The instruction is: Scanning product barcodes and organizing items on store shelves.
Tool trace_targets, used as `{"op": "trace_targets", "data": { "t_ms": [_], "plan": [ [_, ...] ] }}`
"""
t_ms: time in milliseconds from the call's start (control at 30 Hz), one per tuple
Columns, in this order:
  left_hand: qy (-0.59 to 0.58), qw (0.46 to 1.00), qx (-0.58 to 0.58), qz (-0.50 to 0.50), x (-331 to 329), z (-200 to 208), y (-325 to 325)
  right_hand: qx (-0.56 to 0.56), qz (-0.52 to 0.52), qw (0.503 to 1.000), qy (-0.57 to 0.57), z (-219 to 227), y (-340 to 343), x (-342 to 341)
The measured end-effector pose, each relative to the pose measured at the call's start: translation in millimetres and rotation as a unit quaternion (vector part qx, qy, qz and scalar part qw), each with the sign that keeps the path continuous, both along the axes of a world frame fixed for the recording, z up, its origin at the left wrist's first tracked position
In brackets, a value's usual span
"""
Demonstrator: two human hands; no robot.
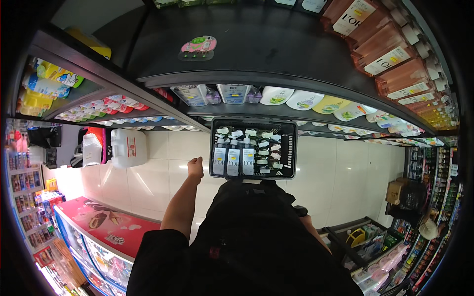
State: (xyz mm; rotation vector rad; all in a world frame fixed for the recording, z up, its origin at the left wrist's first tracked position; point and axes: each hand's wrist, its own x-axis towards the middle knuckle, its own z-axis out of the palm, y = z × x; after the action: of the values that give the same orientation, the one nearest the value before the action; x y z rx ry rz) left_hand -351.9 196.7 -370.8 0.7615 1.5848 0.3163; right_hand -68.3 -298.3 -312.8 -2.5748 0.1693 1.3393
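My left hand (pixel 196 167) hangs over the floor, just left of the black basket, with its fingers curled together and nothing visible in them. My right hand (pixel 305 220) is low by my right side, mostly hidden behind my body, closed around a small dark object (pixel 299 210) whose kind I cannot make out. Directly ahead of me stands the black plastic basket (pixel 295 148). Three clear pump bottles (pixel 233 159) with pale labels stand upright in its left part. Beside and behind them are several small packs (pixel 263 153) with white and green tops.
A black shelf (pixel 276 54) spans the front, with pink bottles (pixel 390 59) at its right. White and yellow bottles (pixel 311 100) fill the shelf below. A white jug (pixel 129 149) stands on the floor at left, near a red-topped freezer (pixel 108 224). Black racks (pixel 345 246) stand at right.
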Motion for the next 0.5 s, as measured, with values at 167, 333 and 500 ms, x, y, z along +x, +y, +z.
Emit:
{"op": "trace_targets", "data": {
  "t_ms": [167, 333, 500],
  "plan": [
    [0.025, 0.999, 0.026, 0.013, -8.4, -17.8, -24.5, -0.012, 0.039, 0.999, -0.009, -27.9, 1.4, 64.2],
    [0.047, 0.997, 0.056, -0.013, 20.3, -31.6, -57.0, 0.081, -0.054, 0.995, -0.012, -23.7, 31.7, 146.4],
    [0.118, 0.981, 0.15, -0.021, 71.8, -38.6, -77.2, 0.095, -0.03, 0.995, -0.017, -5.2, 42.2, 198.3]
  ]
}}
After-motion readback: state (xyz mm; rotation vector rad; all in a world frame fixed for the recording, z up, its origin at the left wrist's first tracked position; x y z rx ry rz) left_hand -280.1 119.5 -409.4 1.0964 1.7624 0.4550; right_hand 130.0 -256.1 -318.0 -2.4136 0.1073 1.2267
